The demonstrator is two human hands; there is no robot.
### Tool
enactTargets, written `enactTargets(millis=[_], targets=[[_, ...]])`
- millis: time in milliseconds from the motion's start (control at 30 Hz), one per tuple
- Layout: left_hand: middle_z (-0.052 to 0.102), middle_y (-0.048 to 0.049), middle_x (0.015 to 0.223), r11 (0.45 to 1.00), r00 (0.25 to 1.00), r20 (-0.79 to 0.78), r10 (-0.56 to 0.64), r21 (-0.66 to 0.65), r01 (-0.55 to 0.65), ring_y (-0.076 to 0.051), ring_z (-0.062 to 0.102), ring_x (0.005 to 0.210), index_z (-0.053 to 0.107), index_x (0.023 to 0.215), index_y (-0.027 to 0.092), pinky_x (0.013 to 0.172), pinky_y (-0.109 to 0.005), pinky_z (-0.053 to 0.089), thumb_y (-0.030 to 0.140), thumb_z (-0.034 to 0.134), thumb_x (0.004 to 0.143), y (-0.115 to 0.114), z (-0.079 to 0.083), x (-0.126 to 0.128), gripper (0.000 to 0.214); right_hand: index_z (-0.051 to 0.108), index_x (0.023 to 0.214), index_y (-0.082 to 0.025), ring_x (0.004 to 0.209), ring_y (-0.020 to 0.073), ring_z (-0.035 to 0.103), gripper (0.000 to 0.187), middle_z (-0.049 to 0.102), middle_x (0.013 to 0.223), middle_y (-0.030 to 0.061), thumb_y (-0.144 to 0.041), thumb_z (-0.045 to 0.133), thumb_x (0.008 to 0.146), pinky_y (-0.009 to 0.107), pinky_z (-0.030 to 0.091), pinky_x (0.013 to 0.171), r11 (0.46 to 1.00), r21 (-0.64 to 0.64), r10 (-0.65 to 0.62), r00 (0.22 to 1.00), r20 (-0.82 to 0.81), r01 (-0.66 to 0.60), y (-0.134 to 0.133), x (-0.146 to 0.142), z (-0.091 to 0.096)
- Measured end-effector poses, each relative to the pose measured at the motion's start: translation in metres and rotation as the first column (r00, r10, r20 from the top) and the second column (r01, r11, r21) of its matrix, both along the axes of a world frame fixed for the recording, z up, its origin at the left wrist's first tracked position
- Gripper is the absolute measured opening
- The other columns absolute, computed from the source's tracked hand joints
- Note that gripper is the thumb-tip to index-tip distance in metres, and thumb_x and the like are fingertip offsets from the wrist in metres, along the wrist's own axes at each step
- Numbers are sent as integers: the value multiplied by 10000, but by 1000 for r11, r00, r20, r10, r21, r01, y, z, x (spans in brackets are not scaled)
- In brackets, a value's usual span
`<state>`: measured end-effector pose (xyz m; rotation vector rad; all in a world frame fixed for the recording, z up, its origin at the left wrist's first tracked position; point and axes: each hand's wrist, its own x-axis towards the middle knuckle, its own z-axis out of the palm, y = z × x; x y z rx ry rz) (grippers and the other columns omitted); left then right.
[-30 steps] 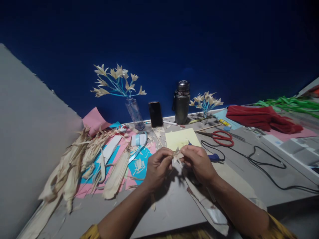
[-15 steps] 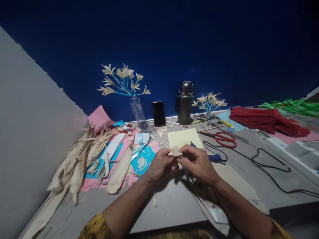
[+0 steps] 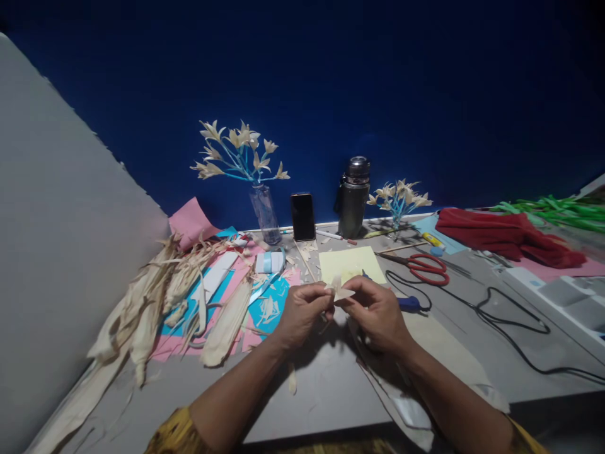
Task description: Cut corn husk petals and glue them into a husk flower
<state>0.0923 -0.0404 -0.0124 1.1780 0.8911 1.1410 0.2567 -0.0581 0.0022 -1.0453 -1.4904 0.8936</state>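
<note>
My left hand (image 3: 301, 313) and my right hand (image 3: 373, 312) meet over the grey table (image 3: 326, 384), both pinched on a small pale corn-husk flower piece (image 3: 339, 289) held between the fingertips. A thin stick runs down from the piece under my left fingers. Behind my hands lies a yellow paper sheet (image 3: 350, 263). A blue glue gun (image 3: 406, 302) rests just right of my right hand.
Dried corn husks (image 3: 155, 302) lie on pink and blue papers at left. A vase of husk flowers (image 3: 258, 189), a phone (image 3: 303, 216), a flask (image 3: 353, 197) and a smaller bouquet (image 3: 399, 197) stand at the back. Red scissors (image 3: 428, 266), a black cord (image 3: 515, 321) and red cloth (image 3: 505, 230) lie right.
My hands have kept working the husk piece between the fingertips; it now stands out more above them. The camera shifted slightly.
</note>
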Motion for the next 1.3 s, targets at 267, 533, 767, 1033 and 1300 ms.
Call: enactTargets(millis=[267, 533, 767, 1033, 1300], targets=[[619, -24, 591, 993, 996, -59, -63, 98, 69, -132, 557, 571, 732, 577, 155, 572, -264, 445, 241, 792, 724, 1, 10, -6, 180, 626, 735, -205, 668, 163, 586, 94, 646, 732, 17, -205, 659, 823, 263, 424, 590, 988, 154, -44, 996, 75, 32, -2, 1, -1], [637, -14, 574, 1000, 1000, -4, -19, 19, 19, -113, 555, 529, 736, 620, 143, 543, -237, 433, 216, 800, 692, 2, 1, -1, 122, 608, 769, -203, 676, 160, 590, 90, 634, 738, 17, -186, 622, 857, 258, 431, 593, 974, 225, -43, 994, 103, 19, 1, 1, -7], [588, 12, 549, 999, 998, -69, 6, 54, -2, -94, 520, 515, 704, 659, 146, 551, -224, 405, 255, 730, 773, 0, 1, 1, 160, 585, 760, -203, 655, 147, 570, 102, 613, 739, 4, -203, 632, 851, 251, 433, 586, 989, 150, -33, 997, 75, 21, 1, -1, -9], [578, 7, 624, 975, 991, -109, 73, 218, -47, -94, 534, 519, 717, 670, 152, 536, -225, 413, 236, 681, 808, -1, 1, 2, 165, 609, 760, -198, 733, 166, 605, 100, 649, 798, 25, -163, 609, 853, 272, 450, 651, 984, 179, -29, 997, 68, 17, 4, 1, -12], [578, -3, 594, 977, 988, -117, 98, 198, -73, -102, 516, 531, 699, 606, 149, 516, -224, 386, 207, 657, 788, -5, 1, 4, 195, 647, 753, -208, 718, 160, 601, 104, 643, 769, 16, -140, 645, 832, 256, 449, 621, 969, 245, -39, 999, 29, 31, 5, -1, -8]])
